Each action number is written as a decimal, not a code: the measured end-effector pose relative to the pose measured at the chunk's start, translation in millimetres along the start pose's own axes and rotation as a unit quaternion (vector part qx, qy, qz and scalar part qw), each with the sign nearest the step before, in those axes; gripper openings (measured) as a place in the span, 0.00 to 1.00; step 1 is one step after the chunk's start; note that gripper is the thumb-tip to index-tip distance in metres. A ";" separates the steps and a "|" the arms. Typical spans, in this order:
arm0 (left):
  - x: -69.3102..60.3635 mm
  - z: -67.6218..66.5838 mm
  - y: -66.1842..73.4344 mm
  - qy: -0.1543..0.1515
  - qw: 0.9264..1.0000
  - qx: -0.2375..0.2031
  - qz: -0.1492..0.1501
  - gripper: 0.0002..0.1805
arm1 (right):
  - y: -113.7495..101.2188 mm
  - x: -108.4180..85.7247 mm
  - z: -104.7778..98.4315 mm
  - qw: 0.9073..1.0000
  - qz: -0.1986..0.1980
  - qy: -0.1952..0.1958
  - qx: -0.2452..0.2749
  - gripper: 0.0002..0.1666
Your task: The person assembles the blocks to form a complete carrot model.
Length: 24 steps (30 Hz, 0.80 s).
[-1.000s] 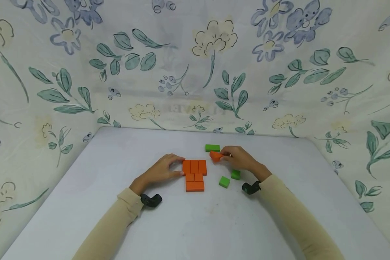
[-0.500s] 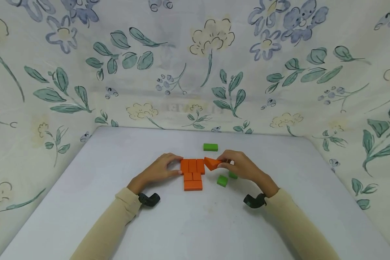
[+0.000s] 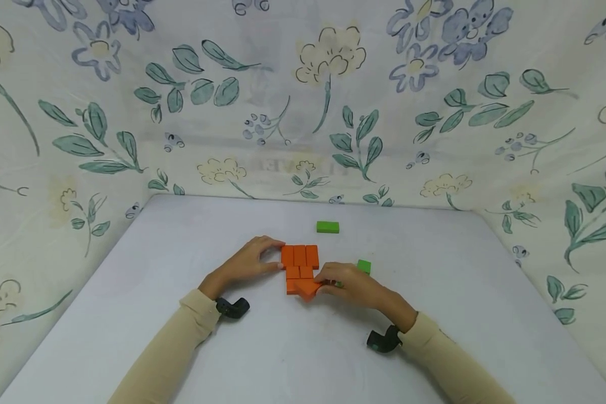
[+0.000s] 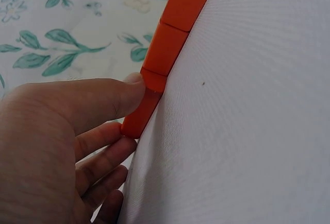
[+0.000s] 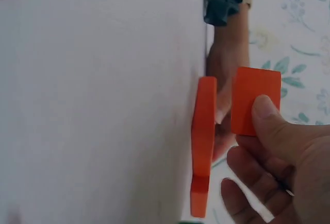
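**Grip and Part Status, Both Sides**

From my remote station, I read the left hand point(image 3: 247, 259) as clamped lightly on the leftmost block point(image 3: 287, 256) of the orange assembly point(image 3: 300, 256). Its index finger meets the far end of that block and its thumb the near end. The left wrist view confirms thumb contact with the orange edge.

I read the right hand point(image 3: 354, 285) as clamped on a loose orange piece point(image 3: 306, 289), pinched at one end. In the head view, the piece overlaps the bottom block point(image 3: 290, 288), a corner pointing toward the wearer. The right wrist view gives me a rectangular face under the thumb, raised off the table point(image 3: 303, 359) and apart from the assembly blocks in that view.

I locate the assembly flat on the table, between the two hands: three blocks side by side at the far end, two small blocks touching below them, then the bottom block set crosswise.

I locate one green bar point(image 3: 327, 227) beyond the assembly and one green block point(image 3: 364, 266) just beside the right hand. A further green part point(image 3: 339, 284) is mostly hidden by the right hand's fingers.
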<state>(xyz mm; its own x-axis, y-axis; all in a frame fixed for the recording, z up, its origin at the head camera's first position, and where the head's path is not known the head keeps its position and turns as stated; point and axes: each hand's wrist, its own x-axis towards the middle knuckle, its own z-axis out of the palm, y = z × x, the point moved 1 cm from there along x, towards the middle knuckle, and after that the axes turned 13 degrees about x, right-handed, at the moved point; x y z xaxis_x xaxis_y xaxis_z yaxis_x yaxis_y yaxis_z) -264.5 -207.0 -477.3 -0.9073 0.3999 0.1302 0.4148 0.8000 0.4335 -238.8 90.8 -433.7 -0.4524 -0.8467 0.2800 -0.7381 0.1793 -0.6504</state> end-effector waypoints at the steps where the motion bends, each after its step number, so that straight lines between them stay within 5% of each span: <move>1: -0.1 0.2 0.1 -0.001 1.000 -0.002 0.000 0.33 | 0.2 0.1 2.8 1.000 0.001 -0.004 -0.004 0.12; 24: 0.8 -0.4 0.6 -0.008 1.000 0.007 -0.008 0.33 | 7.4 -2.7 27.5 0.999 0.006 0.035 -0.027 0.12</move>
<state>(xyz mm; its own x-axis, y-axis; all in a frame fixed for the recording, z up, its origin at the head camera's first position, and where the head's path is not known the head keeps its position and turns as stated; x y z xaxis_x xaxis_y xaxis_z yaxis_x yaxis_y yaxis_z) -265.0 -206.3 -476.6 -0.9125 0.3943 0.1093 0.4016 0.8119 0.4237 -229.3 80.7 -458.7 -0.4941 -0.8075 0.3221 -0.7574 0.2180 -0.6154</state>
